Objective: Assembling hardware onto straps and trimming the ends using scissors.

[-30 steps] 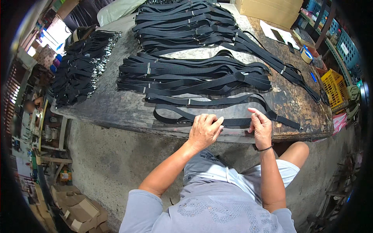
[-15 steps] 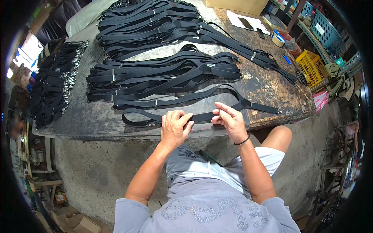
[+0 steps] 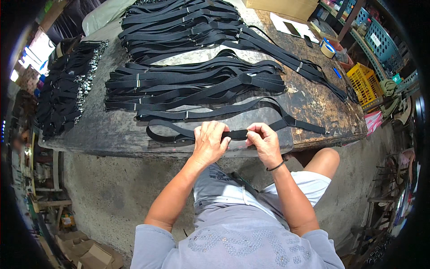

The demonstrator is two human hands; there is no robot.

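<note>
A pair of black elastic suspenders [image 3: 235, 135] lies along the near edge of the worktable, one strap looped at its left end. My left hand [image 3: 210, 139] is over the front strap, fingers on top and thumb at the near side, pressing it. A short way to the right, my right hand [image 3: 264, 141] pinches the same strap between thumb and bent fingers. The Y-shaped joint [image 3: 289, 120] lies beyond my right hand, and its single tail ends in a metal clip [image 3: 327, 132]. A metal adjuster [image 3: 187, 115] shows on the far strap.
Piled suspenders [image 3: 197, 85] lie just beyond, with a larger pile [image 3: 183, 31] behind. Black straps with metal clips [image 3: 67, 89] fill the table's left end. At the far right are a phone [image 3: 292, 29], a tape roll [image 3: 328, 49], a blue pen [image 3: 337, 72] and a yellow crate [image 3: 365, 85].
My right hand's fingers, held apart above the strap before, have closed into a pinch on it. My left hand stays on the strap. The whole view has shifted slightly.
</note>
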